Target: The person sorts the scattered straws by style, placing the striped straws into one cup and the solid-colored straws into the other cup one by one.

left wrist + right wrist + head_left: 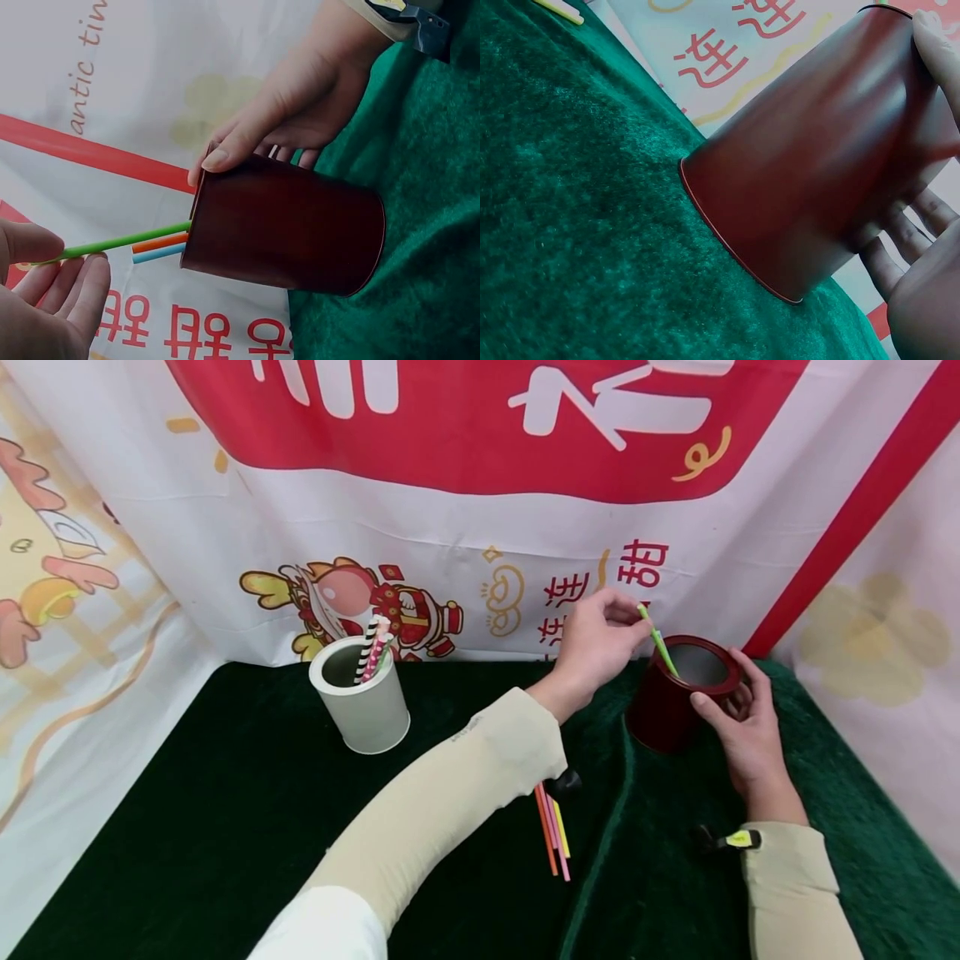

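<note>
My left hand (603, 639) pinches the upper end of a slim green stick (120, 243) between thumb and fingers. The stick's lower end passes over the rim into a dark red cylindrical cup (667, 714). Orange (159, 242) and light blue sticks (160, 253) also jut from its mouth in the left wrist view. My right hand (750, 722) grips the cup from the right, thumb at the rim and fingers around the far side. In the right wrist view the cup (802, 157) stands with its base on the green cloth.
A white cup (367, 718) holding striped and dotted sticks stands at the left on the dark green cloth (225, 827). Several orange, pink and yellow sticks (553, 839) lie near the middle, partly under my left sleeve. A printed white backdrop (450, 518) rises behind.
</note>
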Motion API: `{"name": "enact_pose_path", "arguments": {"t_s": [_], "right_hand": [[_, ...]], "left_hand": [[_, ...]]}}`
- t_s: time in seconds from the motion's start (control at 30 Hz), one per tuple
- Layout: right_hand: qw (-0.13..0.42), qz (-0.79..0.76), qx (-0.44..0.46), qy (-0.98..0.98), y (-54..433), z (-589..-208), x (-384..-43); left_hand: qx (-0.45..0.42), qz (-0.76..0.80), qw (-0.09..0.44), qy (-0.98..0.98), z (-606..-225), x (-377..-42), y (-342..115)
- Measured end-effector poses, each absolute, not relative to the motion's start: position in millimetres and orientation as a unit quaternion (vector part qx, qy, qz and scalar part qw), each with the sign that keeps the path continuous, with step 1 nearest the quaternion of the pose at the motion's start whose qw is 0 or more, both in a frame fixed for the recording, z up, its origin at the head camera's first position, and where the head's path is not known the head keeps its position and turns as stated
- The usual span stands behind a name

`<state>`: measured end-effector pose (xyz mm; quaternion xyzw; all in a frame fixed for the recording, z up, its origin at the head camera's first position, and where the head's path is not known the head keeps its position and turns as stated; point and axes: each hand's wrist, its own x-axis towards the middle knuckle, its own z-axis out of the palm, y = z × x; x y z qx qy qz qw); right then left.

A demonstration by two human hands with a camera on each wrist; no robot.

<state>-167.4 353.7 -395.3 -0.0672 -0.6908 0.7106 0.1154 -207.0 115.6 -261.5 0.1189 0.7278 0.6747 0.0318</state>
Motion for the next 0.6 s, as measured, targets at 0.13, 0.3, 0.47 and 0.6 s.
{"name": "enact_pose_path", "arguments": {"t_s": [0.13,0.3,0.47,0.6], "right_hand": [[0.115,0.711,-0.068,-0.69,352.1,-394.4,-168.1],[0.117,0.712,-0.067,-0.689,350.5,-394.0,-168.6],[0.117,0.712,-0.068,-0.689,351.0,-393.9,-167.5],[0.117,0.711,-0.072,-0.69,352.3,-393.8,-166.2]], "left_hand": [[0.111,0.659,0.03,0.743,-263.2,-209.7,119.7],[0.101,0.652,0.041,0.75,-268.8,-210.8,125.5],[0.096,0.641,0.038,0.76,-275.4,-210.6,130.1],[0.098,0.627,0.032,0.772,-278.8,-210.0,133.9]]}}
